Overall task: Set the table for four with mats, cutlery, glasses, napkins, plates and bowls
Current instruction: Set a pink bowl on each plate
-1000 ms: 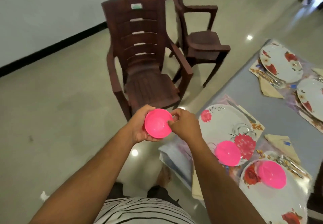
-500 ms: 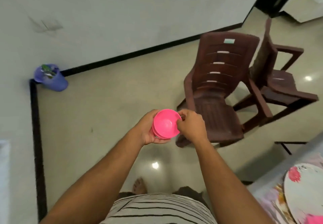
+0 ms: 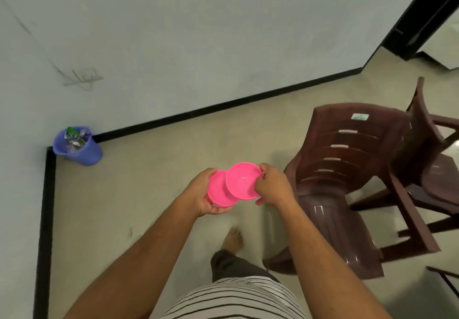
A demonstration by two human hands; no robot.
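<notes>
We have two pink bowls in hand, out over the floor; the table is not in view. Our left hand [image 3: 202, 195] cups the lower bowl [image 3: 218, 195] from beneath, fingers curled round its left rim and underside. Our right hand [image 3: 272, 188] is closed in a pinch on the upper bowl [image 3: 242, 182], gripping its rim at about three o'clock, thumb inside as far as we can judge, since the knuckles hide the contact. What the coming move turns on is this: the upper bowl sits toward two o'clock of the lower one, overlapping it and slid partly free, so we judge the parting runs along that eight-to-two line. The bowls are round, with no long axis to mind. Each hand keeps its own bowl. The brown chairs [image 3: 347, 169] stand at three o'clock, the blue bin [image 3: 82, 151] at ten.
</notes>
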